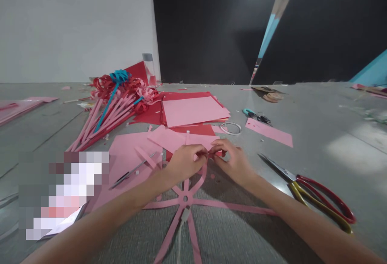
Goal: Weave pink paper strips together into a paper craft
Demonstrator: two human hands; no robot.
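Note:
A star of pink paper strips [185, 199] lies on the grey table [317, 135], its strips joined at a centre point over a white stick. My left hand [184, 162] and my right hand [234, 160] meet just beyond the centre. Both pinch the curled end of one pink strip [208, 156] between fingertips, the fingers closed on it. Pink paper sheets [127, 155] lie under and to the left of my left hand.
Red-handled scissors [314, 193] lie at the right. A craft knife [131, 172] rests on the pink sheets. A bundle of finished paper flowers [115, 98], stacked pink and red sheets [190, 111], a white ring [230, 128], a bottle [149, 68] and a pink scrap [269, 132] sit farther back.

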